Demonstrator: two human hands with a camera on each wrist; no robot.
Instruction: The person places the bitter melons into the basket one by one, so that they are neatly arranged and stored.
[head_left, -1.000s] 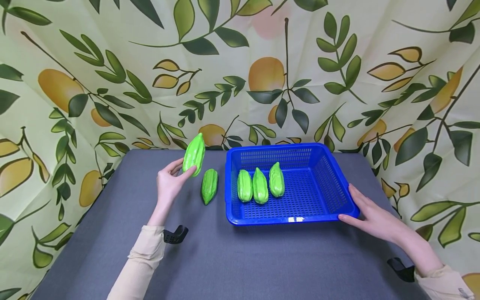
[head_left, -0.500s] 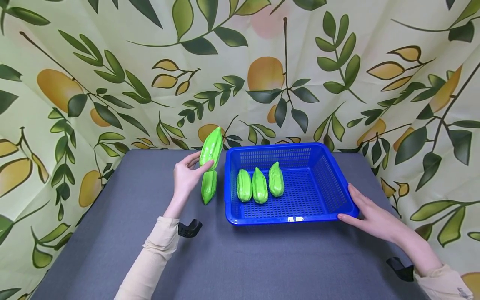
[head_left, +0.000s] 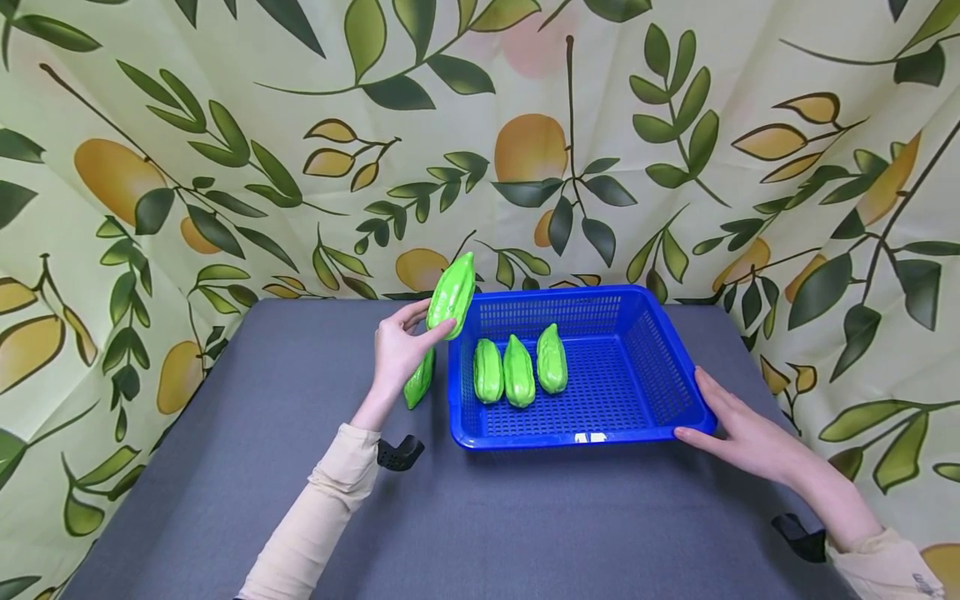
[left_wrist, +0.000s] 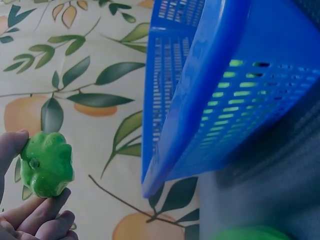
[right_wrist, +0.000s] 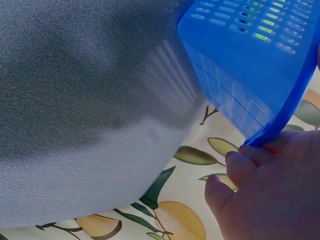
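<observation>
My left hand (head_left: 402,348) holds a glossy green, ridged bitter melon (head_left: 452,296) between thumb and fingers, pointed tip up, over the table beside the basket's left rim. The left wrist view shows the lobed end of this bitter melon (left_wrist: 46,165). Inside the blue plastic basket (head_left: 600,436), three more lie side by side toward the left, the rightmost bitter melon (head_left: 552,360) slightly apart. Another bitter melon (head_left: 418,382) rests on the table left of the basket, partly hidden by my left hand. My right hand (head_left: 742,429) grips the basket's front right corner, fingers at its rim.
A grey cloth (head_left: 480,525) covers the table. Behind it and along both sides hangs a curtain (head_left: 450,200) printed with leaves and fruit. Each wrist wears a black mount, one of them the left wrist mount (head_left: 401,452).
My left hand has carried its bitter melon rightward, from left of the one on the table to the basket's left rim. My right hand and the basket have stayed in place.
</observation>
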